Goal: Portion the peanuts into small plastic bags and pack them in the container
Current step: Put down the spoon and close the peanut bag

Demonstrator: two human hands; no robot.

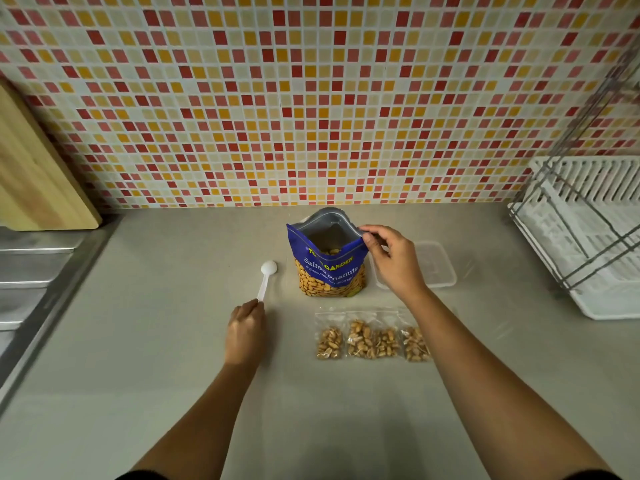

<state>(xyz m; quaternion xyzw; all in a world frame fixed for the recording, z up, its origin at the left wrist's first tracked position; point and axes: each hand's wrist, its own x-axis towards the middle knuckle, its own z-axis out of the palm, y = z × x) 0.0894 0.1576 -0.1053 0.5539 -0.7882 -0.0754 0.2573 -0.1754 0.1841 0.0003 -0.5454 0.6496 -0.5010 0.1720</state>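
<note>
Lying nearest on the grey counter (138, 341), four small bags (360, 339) form a row, touching or overlapping, each clear w/ a clump of tan peanuts in its lower half. Just left of them, L hand (244, 332) is curled over the handle end of a white plastic spoon (267, 277). The spoon lies flat on the counter, bowl pointing away.

Behind the row stands the peanut pouch (329, 268): blue top w/ yellow and white lettering, clear lower window packed w/ nuts, mouth wide open, grey lining showing. R hand (394, 261) pinches the pouch's right top edge btwn thumb and fingers. Hands are well apart.

A clear container (436, 268) sits just right of the pouch, partly hidden by R hand.

Farther back: steel sink (27, 271) and wooden board (34, 168) at left, white dish rack (588, 237) at right, mosaic tiled wall (311, 98) behind.
</note>
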